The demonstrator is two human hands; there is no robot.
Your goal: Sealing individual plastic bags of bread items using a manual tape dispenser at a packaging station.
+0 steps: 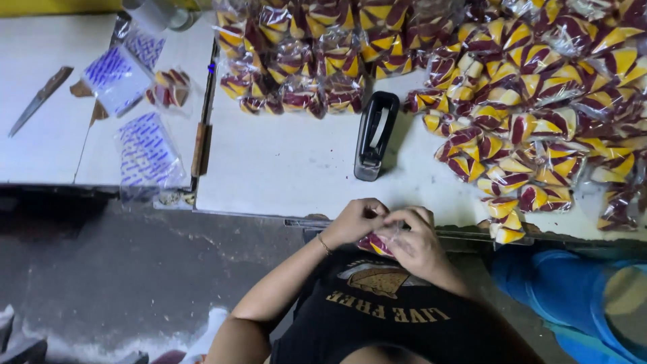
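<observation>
1 head view, steeply downward, close above the table point(283, 168)

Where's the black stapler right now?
In the head view, the black stapler lies on the white table, centre, just beyond both hands, between two heaps of red-and-yellow wrapped packets.

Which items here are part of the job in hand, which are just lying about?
In use:
left hand and right hand, both on a clear bag of red-and-yellow pieces
black stapler
heap of filled bags

Lying about:
knife
blue-printed empty bags
</observation>
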